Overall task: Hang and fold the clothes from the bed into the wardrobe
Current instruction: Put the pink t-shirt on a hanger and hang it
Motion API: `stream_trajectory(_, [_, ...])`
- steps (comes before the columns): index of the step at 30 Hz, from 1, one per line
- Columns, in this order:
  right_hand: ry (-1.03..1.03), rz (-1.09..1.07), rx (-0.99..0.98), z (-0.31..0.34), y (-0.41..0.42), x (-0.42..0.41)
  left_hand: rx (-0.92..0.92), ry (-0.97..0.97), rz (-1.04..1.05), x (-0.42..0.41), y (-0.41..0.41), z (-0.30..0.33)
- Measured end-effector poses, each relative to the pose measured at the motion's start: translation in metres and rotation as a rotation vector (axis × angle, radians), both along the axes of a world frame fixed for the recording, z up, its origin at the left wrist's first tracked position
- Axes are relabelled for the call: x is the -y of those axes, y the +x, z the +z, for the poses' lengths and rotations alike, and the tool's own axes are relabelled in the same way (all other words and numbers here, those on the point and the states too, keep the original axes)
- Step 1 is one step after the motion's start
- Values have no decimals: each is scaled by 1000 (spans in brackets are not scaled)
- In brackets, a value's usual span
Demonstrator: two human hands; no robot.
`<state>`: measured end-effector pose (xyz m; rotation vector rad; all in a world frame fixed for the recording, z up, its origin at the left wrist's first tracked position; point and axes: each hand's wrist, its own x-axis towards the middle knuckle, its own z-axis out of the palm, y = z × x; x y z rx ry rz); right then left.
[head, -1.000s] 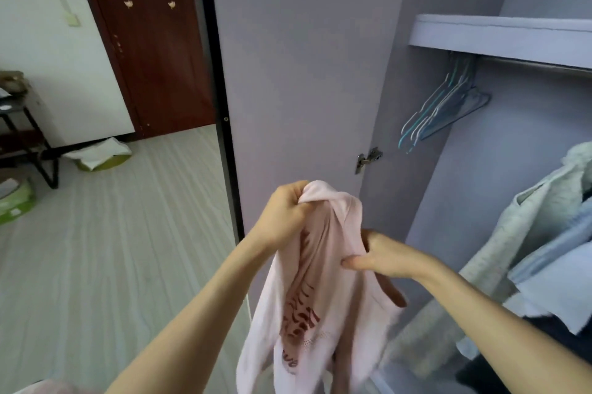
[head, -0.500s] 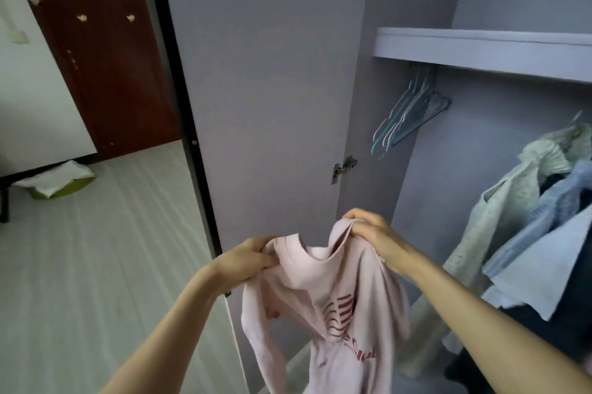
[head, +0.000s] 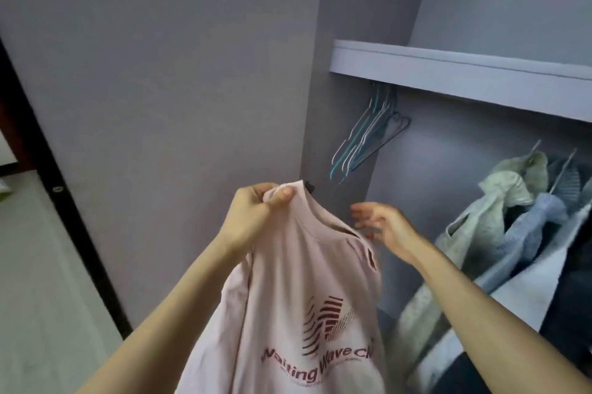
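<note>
right hand (head: 381, 224) let go of shirt (head: 301, 297) since earlier frame, now fingers spread, below hangers (head: 365, 140). left hand (head: 256, 217) pinches collar; shirt dangles before wardrobe. soft, light, limp: likely best held at shoulder seams.

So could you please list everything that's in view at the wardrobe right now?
pink T-shirt: one, pale pink with dark red print, held up in front of the wardrobe
empty hangers: a bunch, teal and grey, under the shelf at the left end
shelf: one, lilac-grey, across the wardrobe top
hung clothes: several, pale green, blue, white and dark, at right
wardrobe door: one, lilac-grey, open at left
floor: pale, lower left
left hand: pinches the T-shirt's collar
right hand: fingers spread, holds nothing, beside the collar
</note>
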<state>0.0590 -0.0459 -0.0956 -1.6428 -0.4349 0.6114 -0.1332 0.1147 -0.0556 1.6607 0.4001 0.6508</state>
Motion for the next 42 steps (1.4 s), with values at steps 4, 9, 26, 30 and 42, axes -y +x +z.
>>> stream_trajectory(4, [31,-221,47,-9,64,-37,-38,137,59,0,52,-14])
stream_trajectory(9, [38,-326,38,-10,129,-90,-114,200,103,-11,96,-39])
stream_trajectory(26, [85,-350,238,0,151,-77,-426,532,38,-35,120,-62])
stream_trajectory(30, [159,-349,180,-5,114,-49,-361,483,-26,-23,110,-58])
stream_trajectory(42, [160,-301,0,-74,-59,62,-403,408,-68,8,44,-65])
